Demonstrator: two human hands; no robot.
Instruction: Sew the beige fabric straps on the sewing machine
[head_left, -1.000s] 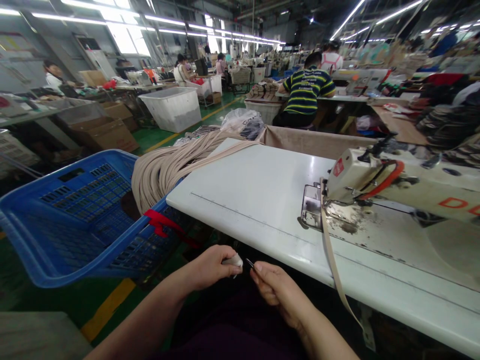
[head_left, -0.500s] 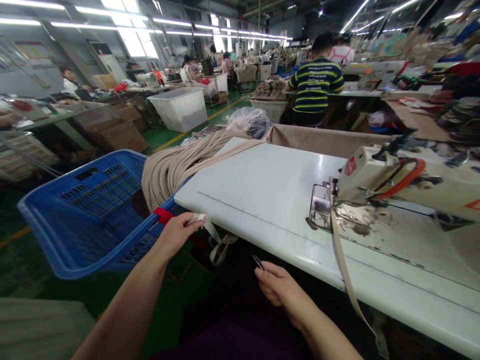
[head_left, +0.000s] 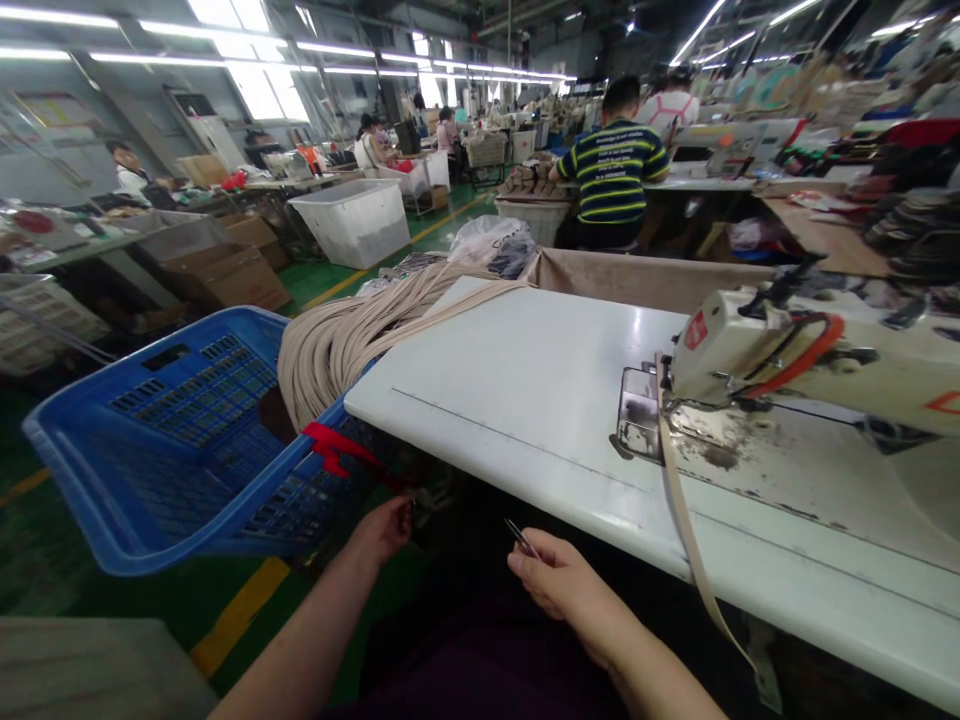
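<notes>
The left hand [head_left: 384, 530] reaches under the edge of the white table [head_left: 525, 390], and its fingertips are lost in the dark there, so what they touch cannot be told. The right hand [head_left: 561, 585] pinches a thin metal tool [head_left: 519, 537], but only the tip shows and it is too small to tell what kind it is. The sewing machine [head_left: 810, 365] is cut off by the right edge, and the tan strap [head_left: 686, 545] hangs down until it blurs near the bottom.
</notes>
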